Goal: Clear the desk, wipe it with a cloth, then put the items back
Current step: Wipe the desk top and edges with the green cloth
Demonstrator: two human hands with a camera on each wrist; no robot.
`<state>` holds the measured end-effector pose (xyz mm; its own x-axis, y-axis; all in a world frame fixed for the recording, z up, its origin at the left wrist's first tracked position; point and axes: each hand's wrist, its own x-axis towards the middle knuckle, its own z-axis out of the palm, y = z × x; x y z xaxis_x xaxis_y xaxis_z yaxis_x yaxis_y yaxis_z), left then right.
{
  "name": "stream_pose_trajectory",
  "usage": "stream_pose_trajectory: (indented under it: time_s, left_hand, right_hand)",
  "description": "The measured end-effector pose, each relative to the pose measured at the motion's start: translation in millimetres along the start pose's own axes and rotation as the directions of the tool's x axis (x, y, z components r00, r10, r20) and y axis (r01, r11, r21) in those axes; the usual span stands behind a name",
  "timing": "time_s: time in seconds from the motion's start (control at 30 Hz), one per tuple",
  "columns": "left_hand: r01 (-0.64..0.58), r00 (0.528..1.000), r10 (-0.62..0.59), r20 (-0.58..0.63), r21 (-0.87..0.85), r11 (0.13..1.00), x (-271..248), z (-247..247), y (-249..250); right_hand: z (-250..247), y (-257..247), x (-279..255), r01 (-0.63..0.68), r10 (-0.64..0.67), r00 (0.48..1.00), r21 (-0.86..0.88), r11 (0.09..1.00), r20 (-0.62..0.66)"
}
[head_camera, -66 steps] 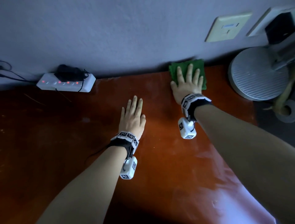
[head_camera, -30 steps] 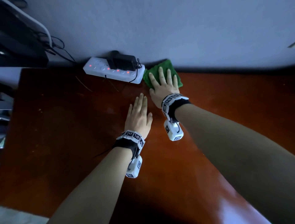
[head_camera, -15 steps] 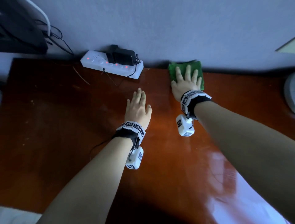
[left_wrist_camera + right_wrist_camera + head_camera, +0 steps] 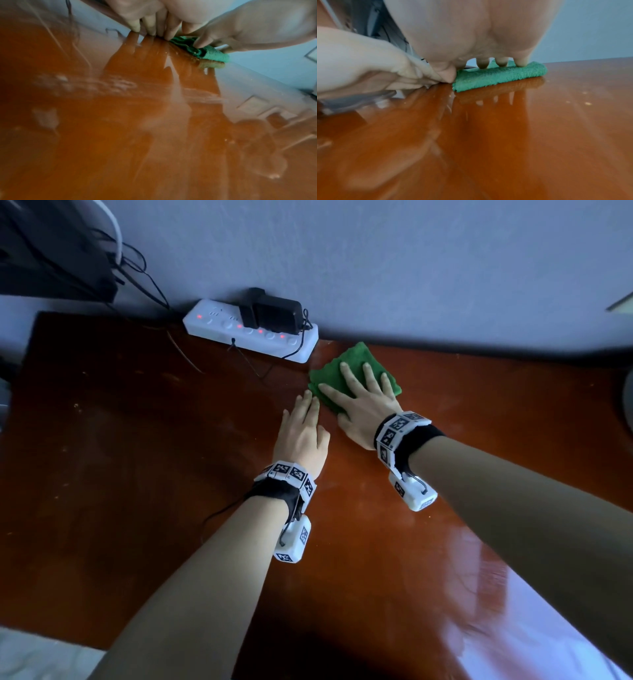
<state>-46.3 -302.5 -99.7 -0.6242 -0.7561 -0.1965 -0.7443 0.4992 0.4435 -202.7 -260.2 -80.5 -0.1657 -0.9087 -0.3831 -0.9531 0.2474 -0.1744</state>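
Now right hand (image 4: 359, 409) flat on cloth (image 4: 337, 371)

The surface (image 4: 137, 474) looks like reddish-brown wood under a glossy, smooth finish; in both wrist views it mirrors the fingers and the wall, and near its front right corner it throws back a broad pale glare. Small pale specks and faint streaks show on the gloss towards its left edge. The cloth (image 4: 334, 371) is green, matt and fuzzy, with a looped, towel-like pile plain along its folded edge (image 4: 500, 78). At the back edge, the power strip (image 4: 219, 328) has a smooth white plastic shell with a slight sheen, and the adapter (image 4: 274, 313) on it is matt black plastic. The wall (image 4: 376, 268) behind is matt.
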Motion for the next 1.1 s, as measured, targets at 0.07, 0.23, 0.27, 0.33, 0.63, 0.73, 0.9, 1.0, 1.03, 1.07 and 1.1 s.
stream_pose_trajectory:
  time_s: [0.07, 0.23, 0.27, 0.33, 0.63, 0.73, 0.9, 1.0, 1.03, 1.07, 1.1]
  left_hand:
    - [-0.001, 1.000, 0.001, -0.019, -0.006, 1.000, 0, 0, 0]
    - [0.102, 0.994, -0.102, -0.038, -0.005, 0.995, 1, 0, 2]
    - [0.108, 0.993, -0.107, -0.046, 0.003, 0.994, 2, -1, 3]
    - [0.107, 0.992, -0.105, -0.070, 0.020, 0.994, 3, 0, 3]
    - [0.074, 0.997, -0.071, -0.039, 0.068, 0.995, 0, -5, 3]
    - [0.069, 0.998, -0.067, -0.020, 0.097, 0.993, 0, -5, 2]
    - [0.065, 0.998, -0.063, -0.024, 0.108, 0.992, 0, 1, 0]
    - [0.076, 0.997, -0.073, -0.032, 0.100, 0.992, -1, 3, 1]
    - [0.071, 0.997, -0.068, -0.034, 0.101, 0.992, -1, 4, 2]
    - [0.061, 0.998, -0.057, -0.038, 0.106, 0.992, -2, 4, 4]
    - [0.048, 0.998, -0.042, -0.047, 0.114, 0.992, -3, 5, 5]
  right_hand:
    - [-1, -6, 6, 0.029, -0.029, 1.000, -0.012, 1.000, -0.008]
    - [-9, -3, 29, 0.013, -0.013, 1.000, -0.016, 1.000, -0.010]
    - [-12, -1, 33, 0.001, -0.001, 1.000, -0.008, 1.000, -0.010]
    - [-17, 3, 41, -0.015, 0.015, 1.000, 0.004, 1.000, 0.000]
    - [-29, 30, 70, -0.162, 0.163, 0.987, 0.139, 0.977, 0.006]
    - [-25, 28, 73, -0.276, 0.285, 0.958, 0.203, 0.939, -0.014]
    - [-14, 22, 39, -0.255, 0.262, 0.965, 0.145, 0.956, -0.030]
    - [10, 8, -13, -0.180, 0.181, 0.983, 0.042, 0.983, -0.041]
    - [19, 4, -33, -0.148, 0.149, 0.988, 0.030, 0.988, -0.030]
    - [27, 2, -53, -0.117, 0.117, 0.993, 0.021, 0.993, -0.007]
    - [36, 3, -72, -0.088, 0.088, 0.996, 0.006, 0.996, 0.022]
